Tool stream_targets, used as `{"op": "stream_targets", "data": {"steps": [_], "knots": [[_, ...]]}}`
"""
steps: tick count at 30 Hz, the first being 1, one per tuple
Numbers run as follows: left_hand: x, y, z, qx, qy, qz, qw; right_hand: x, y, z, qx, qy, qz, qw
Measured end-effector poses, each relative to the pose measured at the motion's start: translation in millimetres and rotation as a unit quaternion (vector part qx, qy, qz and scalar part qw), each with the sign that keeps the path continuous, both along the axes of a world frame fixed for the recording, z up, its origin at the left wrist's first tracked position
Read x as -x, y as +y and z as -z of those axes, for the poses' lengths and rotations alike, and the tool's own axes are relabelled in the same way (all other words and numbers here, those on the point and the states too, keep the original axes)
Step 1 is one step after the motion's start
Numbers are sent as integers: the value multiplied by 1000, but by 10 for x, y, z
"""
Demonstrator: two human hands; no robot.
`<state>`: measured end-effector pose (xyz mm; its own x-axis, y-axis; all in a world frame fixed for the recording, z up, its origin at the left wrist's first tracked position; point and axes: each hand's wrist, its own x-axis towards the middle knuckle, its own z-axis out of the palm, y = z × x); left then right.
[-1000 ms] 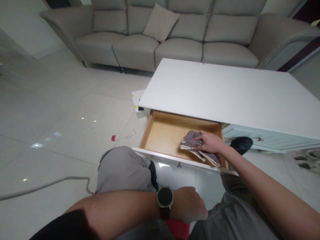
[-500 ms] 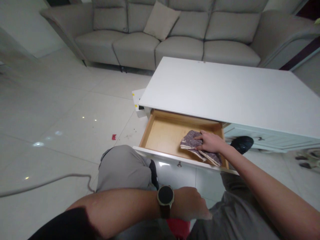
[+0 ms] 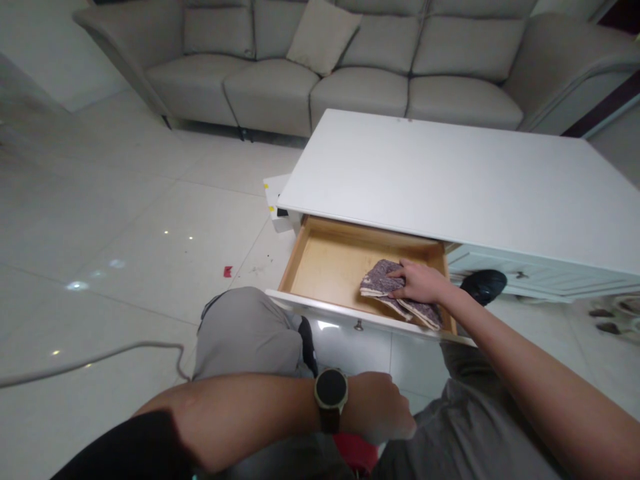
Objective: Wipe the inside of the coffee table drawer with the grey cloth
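Observation:
My right hand (image 3: 420, 280) reaches into a pulled-out wooden drawer (image 3: 330, 257) and grips a folded purple-brown cloth (image 3: 383, 277) with pale edges. The cloth lies at the drawer's right front part, its lower corner near the front panel. My fingers press on top of it, with the thumb side hidden. My left hand (image 3: 377, 407) is curled into a fist in front of my body, above my legs. Nothing shows in it, though the palm side is out of sight. A round dark-faced watch (image 3: 331, 388) is on that wrist.
The drawer belongs to a white low table (image 3: 450, 180). A grey sofa (image 3: 365, 100) with a cushion (image 3: 325, 37) stands behind it. A white box (image 3: 277, 200) is at its left end. On the floor lie a red scrap (image 3: 228, 271) and a grey hose (image 3: 100, 357).
The view has tilted slightly, so the surroundings appear a little higher. My left fist has drawn slightly left. My right hand stays on the cloth in the same spot.

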<state>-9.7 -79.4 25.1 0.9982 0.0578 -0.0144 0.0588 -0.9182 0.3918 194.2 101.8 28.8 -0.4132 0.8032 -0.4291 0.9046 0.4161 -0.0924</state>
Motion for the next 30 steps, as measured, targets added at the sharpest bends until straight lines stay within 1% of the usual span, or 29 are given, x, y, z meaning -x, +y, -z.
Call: {"op": "stream_targets", "data": {"steps": [11,14,18,21,23,24,25,26,27,28,29,30], "knots": [[23,35,21,-21,-18,-38,999,5,-5,-14,8,-2,2,1000],[23,34,71,-13,-30,-41,999,2,-4,3,6,-1,2,1000],[-10,-6,168,17,-22,-47,998,-12,-10,29,6,9,10,1000],[-29,29,176,23,-42,-42,998,-30,-3,16,-1,42,29,999],[-14,164,79,22,-73,-44,996,-39,18,-24,-16,110,67,992],[7,275,-8,27,-87,-58,994,-41,32,-56,-15,162,98,982],[38,411,-118,39,-101,-83,991,-42,46,-94,-4,226,138,964],[78,566,-243,59,-113,-124,984,-44,57,-137,15,301,185,935],[128,731,-372,107,-132,-184,968,-47,63,-183,40,379,236,894],[182,897,-495,168,-163,-249,940,-56,60,-229,66,453,283,843],[239,1053,-602,224,-208,-318,898,-72,47,-272,88,518,321,788],[293,1192,-683,265,-264,-388,842,-96,22,-309,98,567,347,740]]}}
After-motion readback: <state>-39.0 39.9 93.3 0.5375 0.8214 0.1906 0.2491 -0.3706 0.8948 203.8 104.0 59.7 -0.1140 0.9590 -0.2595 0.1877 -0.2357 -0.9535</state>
